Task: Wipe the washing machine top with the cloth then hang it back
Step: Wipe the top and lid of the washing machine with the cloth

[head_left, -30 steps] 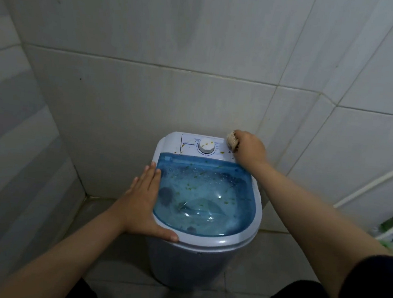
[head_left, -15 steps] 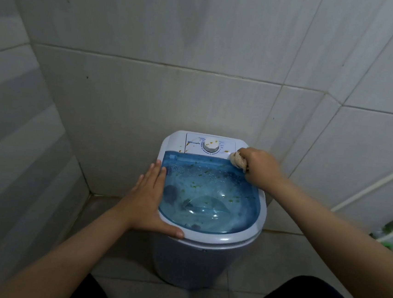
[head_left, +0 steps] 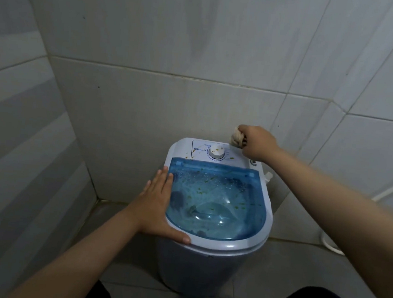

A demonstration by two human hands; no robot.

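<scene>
A small white washing machine (head_left: 227, 244) stands in the tiled corner. Its clear blue lid (head_left: 216, 206) carries green and brown specks and droplets. Behind the lid is a white control panel with a dial (head_left: 216, 152) and brown smears to its left. My left hand (head_left: 158, 207) lies flat and open on the machine's left rim, thumb on the front edge. My right hand (head_left: 255, 142) is closed around a bunched beige cloth (head_left: 237, 138) at the panel's back right corner, close to the wall.
Grey tiled walls close in behind and on the left. A white hose (head_left: 332, 243) runs along the wall and floor at the right. A small white fitting (head_left: 268, 176) sticks out of the machine's right side. Tiled floor surrounds the base.
My right hand with the cloth has moved from the lid's back right edge up to the panel's back right corner. The left hand stays on the left rim.
</scene>
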